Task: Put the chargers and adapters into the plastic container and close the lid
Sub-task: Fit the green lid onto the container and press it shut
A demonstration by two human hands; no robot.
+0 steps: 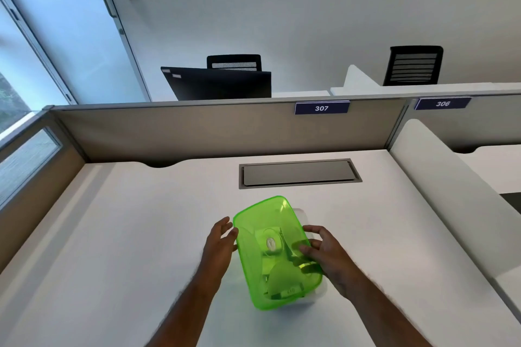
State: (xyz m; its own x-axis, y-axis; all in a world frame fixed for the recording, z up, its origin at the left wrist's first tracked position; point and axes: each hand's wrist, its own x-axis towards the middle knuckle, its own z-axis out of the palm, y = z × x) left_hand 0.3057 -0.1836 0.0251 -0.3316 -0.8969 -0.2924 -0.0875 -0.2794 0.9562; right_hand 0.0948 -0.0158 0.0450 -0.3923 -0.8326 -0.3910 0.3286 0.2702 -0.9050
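A translucent green lid [265, 220] lies tilted over a clear plastic container [299, 213], whose rim shows at the lid's far right and near right corners. Through the green lid I make out white chargers and adapters [272, 245] inside. My left hand [221, 242] is at the lid's left edge, fingers spread and touching it. My right hand [324, 251] grips the lid's right edge, thumb on top of it.
The white desk [127, 234] has a grey cable hatch [298, 173] behind the container. A beige partition [197, 132] labelled 307 closes the back. A white divider [439, 177] rises on the right, a glass panel on the left.
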